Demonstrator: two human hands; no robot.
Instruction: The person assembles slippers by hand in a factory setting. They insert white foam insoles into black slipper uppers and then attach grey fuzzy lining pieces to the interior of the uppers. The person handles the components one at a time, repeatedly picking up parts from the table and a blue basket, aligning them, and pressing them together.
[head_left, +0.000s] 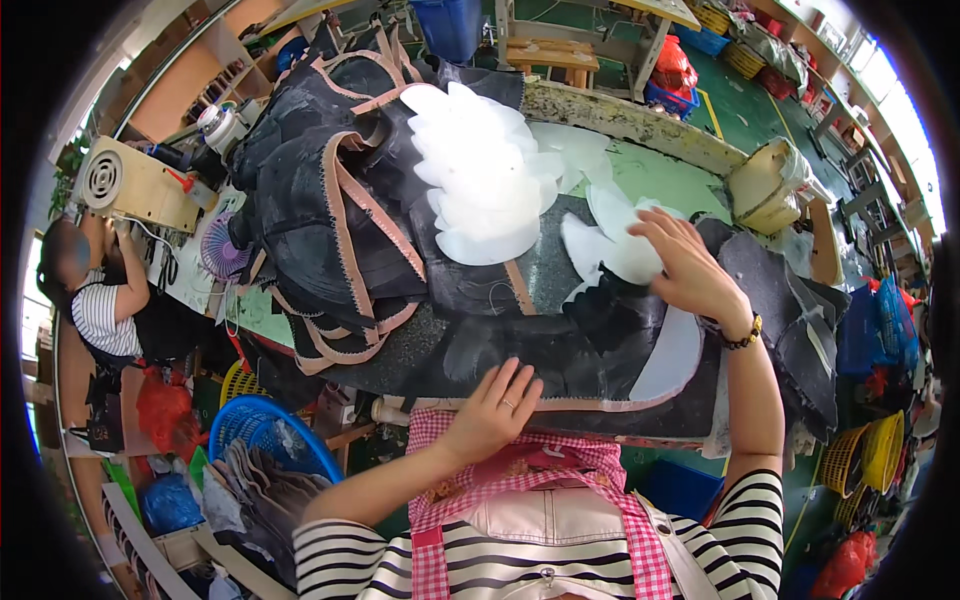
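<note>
A long black sheet piece (540,355) with a tan edge strip lies in front of me on the table. My left hand (497,408) rests flat on its near edge, fingers stretched out and holding nothing. To the right, my right hand (695,270) is spread over several loose white curved pieces (585,250), its fingertips at one of them. Below that hand, a pale curved piece (670,355) lies on the black piece's right end. A large overlapping pile of white pieces (480,175) sits farther back, on black material.
Black pieces with tan zigzag edging (300,200) are heaped at the left. More dark sheets (780,300) lie at the right, near a dirty white container (768,185). A blue basket (270,430) holds grey pieces at lower left. Another person (105,300) sits at far left beside a small fan (225,245).
</note>
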